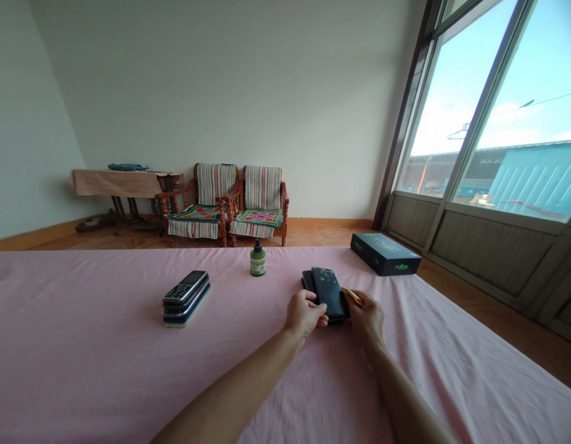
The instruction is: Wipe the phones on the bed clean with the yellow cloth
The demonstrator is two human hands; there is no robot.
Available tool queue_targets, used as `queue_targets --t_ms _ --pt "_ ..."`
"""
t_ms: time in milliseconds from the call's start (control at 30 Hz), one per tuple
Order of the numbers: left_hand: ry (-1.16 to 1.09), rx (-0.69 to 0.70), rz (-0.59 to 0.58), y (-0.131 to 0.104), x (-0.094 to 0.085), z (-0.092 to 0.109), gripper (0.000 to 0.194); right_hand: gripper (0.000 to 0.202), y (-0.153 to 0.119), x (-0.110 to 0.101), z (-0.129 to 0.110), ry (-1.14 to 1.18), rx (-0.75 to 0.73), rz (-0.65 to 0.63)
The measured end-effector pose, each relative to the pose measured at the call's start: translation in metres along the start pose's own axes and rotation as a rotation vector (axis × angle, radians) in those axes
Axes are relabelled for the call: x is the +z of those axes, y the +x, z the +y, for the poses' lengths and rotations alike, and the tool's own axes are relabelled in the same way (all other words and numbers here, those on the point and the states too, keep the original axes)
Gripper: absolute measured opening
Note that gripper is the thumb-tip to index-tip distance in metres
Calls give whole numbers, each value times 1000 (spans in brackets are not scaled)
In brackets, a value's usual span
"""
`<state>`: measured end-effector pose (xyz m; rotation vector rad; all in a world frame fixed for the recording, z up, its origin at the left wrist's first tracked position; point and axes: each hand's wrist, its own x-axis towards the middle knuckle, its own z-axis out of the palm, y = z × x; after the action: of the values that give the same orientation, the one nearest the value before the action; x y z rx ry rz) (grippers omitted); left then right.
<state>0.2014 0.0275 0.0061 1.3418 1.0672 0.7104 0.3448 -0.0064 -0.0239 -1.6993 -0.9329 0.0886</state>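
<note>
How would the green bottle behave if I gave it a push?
The bottle, upright and fairly narrow, would probably tip at a firm push. Its rounded sides suggest it could roll once down, though the creased cloth might slow it.

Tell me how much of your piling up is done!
The phone stack looks done: no hand is on it. The left hand and right hand are at the dark pile; the right also has a thin tan thing. The pile looks uneven, so straightening may be left.
</note>
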Motion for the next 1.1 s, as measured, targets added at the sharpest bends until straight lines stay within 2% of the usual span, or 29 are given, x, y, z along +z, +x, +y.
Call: queue_targets --t_ms 100,267,500,767,1100 --pt "67 49 46 -1 0 -2 28 41 0 1 -2 3 -33 -9" --pt "220 191 159 -3 0 -6 47 44 2 5 -3 24 -84 -35" --pt "426 377 279 -13 -4 -12 57 50 5 7 0 27 -76 -6" --pt "524 377 204 -7 -1 -24 37 47 7 9 4 51 -71 -63" --pt "606 391 188 -10 3 -28 53 44 13 10 8 100 -111 -126"
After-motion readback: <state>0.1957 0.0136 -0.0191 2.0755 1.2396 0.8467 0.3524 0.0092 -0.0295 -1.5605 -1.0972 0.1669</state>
